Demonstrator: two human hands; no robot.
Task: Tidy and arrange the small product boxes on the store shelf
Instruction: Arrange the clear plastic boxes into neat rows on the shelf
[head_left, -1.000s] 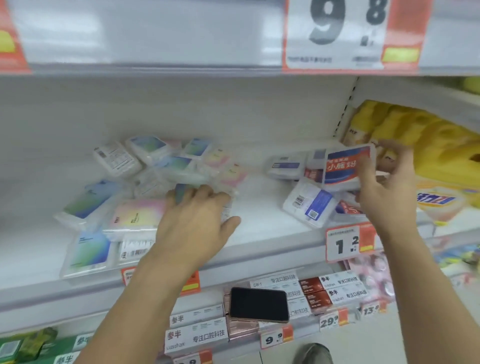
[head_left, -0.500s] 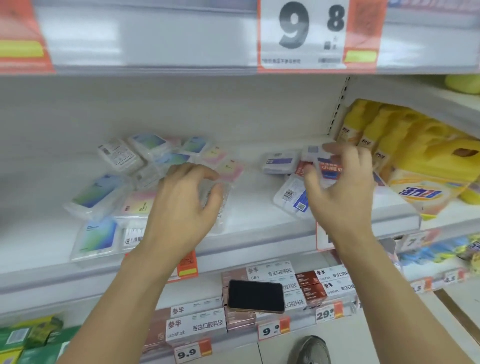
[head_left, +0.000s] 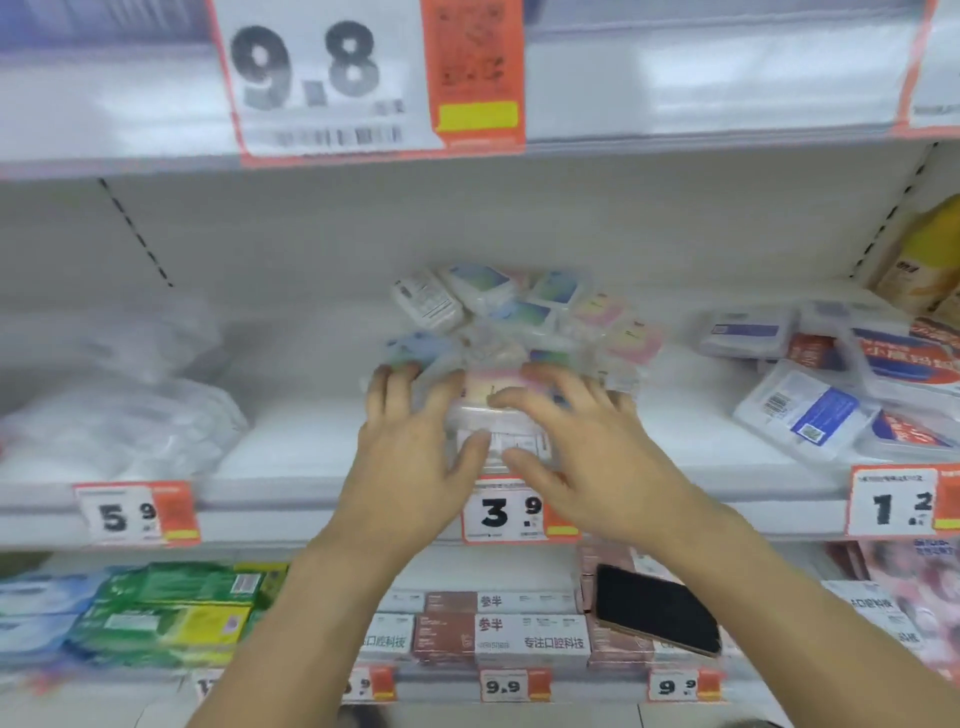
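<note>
1. Both hands reach into the middle of a store shelf (head_left: 311, 441). The left hand (head_left: 415, 457) and right hand (head_left: 587, 462) have their fingers spread and nearly straight, laid over a clear small box (head_left: 493, 415) at the front of a jumbled pile of pastel boxes (head_left: 519, 322). Neither hand is closed around anything; they press or cup rather than grip.

2. Progress looks early. The pastel boxes lie tilted and overlapping, facing different ways, from mid-shelf back toward the rear wall. A second heap of blue and red boxes (head_left: 831, 379) toward the shelf's right end is equally disordered. No straight row or neat stack is visible anywhere, so, by this view, most of the sorting remains.

3. The box under the hands sits close to the shelf's front edge, just behind the 3.9 price tag (head_left: 501, 512); a careless pull could tip it over the lip.

4. Bare shelf shows on both sides of the pastel pile: left toward the white plastic packs (head_left: 119, 415), and right before the blue and red heap. That open surface appears to give room to line boxes up.

5. Overhead, the upper shelf with its 9.8 sign (head_left: 322, 78) limits lifting height. A dark phone (head_left: 654, 608) lies on boxes on the lower shelf, beneath the right forearm.
</note>
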